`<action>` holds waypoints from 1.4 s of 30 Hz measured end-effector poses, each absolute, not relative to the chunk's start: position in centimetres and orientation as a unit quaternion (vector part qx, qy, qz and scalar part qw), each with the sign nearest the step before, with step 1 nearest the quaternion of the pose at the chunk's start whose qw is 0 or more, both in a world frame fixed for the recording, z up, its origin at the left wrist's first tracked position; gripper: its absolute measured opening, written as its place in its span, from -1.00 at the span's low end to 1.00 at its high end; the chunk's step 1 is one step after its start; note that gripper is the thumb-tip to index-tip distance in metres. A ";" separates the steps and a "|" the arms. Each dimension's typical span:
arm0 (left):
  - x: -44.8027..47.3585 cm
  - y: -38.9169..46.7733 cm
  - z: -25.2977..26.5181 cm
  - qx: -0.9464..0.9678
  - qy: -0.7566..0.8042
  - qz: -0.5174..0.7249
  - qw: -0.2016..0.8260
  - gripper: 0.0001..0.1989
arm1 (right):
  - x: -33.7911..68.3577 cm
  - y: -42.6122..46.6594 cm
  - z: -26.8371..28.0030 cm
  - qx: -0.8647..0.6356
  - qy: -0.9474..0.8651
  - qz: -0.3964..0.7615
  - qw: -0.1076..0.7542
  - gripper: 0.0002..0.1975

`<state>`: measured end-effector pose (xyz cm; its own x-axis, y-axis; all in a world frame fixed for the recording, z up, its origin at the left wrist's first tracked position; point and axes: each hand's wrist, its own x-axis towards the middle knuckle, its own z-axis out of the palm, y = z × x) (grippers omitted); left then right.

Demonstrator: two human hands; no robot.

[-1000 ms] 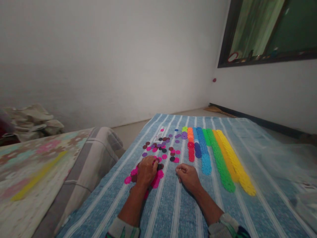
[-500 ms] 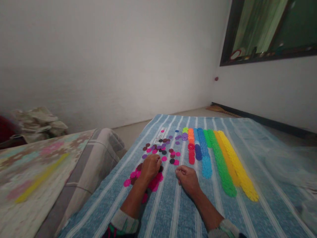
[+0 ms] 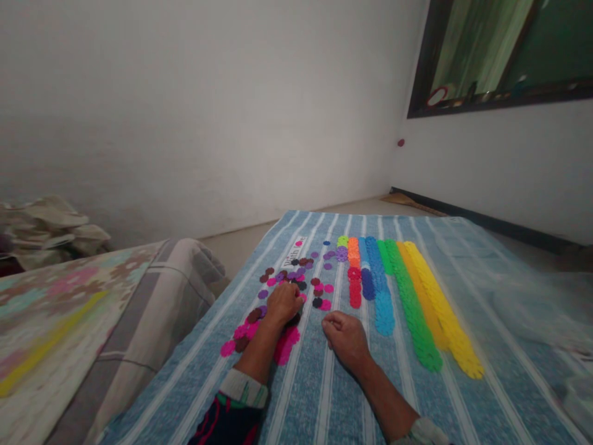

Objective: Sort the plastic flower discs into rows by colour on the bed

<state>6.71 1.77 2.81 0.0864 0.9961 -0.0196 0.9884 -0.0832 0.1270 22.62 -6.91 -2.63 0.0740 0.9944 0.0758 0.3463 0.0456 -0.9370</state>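
Note:
My left hand reaches over a loose scatter of plastic notched discs, its fingers curled together and pointing down among them. Pink discs, brown discs and purple discs lie around and beneath it. Whatever its fingertips hold is hidden. To the right, my right hand rests low over the striped cloth, fingers folded in; I cannot make out anything inside. Just beyond it are a pink disc and a black disc.
Overlapping discs form rows by colour: a red row, a blue row, a green row and a yellow row. A "with love" print shows farther back. Clear plastic lies right; a covered surface stands left.
My left hand has shifted slightly forward and right over the discs, uncovering a purple one beside it. My right hand stays closed in nearly the same place. The view has turned a little right.

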 end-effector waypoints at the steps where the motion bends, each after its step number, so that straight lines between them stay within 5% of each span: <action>1: 6.6 1.8 2.8 0.732 0.677 0.044 0.062 -0.84 | 22.6 -7.0 -2.5 -0.588 -0.573 0.367 0.438 -0.76; 23: 6.1 0.6 2.9 0.699 0.709 0.088 0.044 -0.81 | 22.8 -7.4 -2.5 -0.585 -0.589 0.371 0.416 -0.72; 42: 4.7 10.1 4.6 0.706 0.700 0.027 0.106 -0.80 | 22.6 -7.4 -2.0 -0.597 -0.587 0.371 0.402 -0.72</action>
<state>4.74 10.14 4.55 0.0199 0.9938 -0.1097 0.9821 0.0012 0.1883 22.64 -7.36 -2.05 0.0361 0.9989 0.0287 0.4015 0.0118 -0.9158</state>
